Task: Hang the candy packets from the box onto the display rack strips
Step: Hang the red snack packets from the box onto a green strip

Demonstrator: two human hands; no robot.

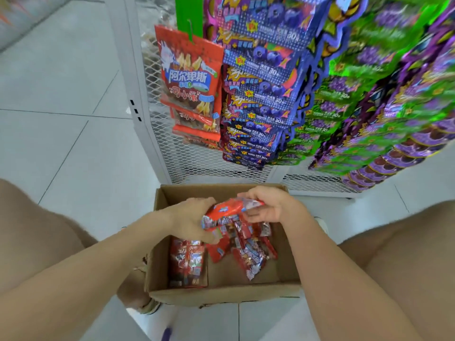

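Head view showed an open cardboard box (221, 295) standing on the tiled floor (61, 107), between the person's bare knees. Both hands were above the far half of the box.

Hands:
- The left hand (189, 217) had its fingers curled round a small bunch of red candy packets (211, 223), gripping them above the box.
- The right hand (266, 205) pinched the right end of the top red packet (227, 209) between thumb and fingers. This packet lay roughly level and spanned the gap between the two hands.

Box contents:
- A neat stack of red packets (188, 262) stood against the left wall.
- Loose red packets (248, 257) lay in a heap toward the far right, just beneath the hands.

Rack:
- The white mesh display rack (157, 134) stood just beyond the far edge of the box.
- A green strip (188, 18) at its left carried a column of hung red packets (189, 77), one below the other.
- To the right hung overlapping columns of blue packets (261, 94), then green packets (344, 94), with purple ones at the far right, blurred.
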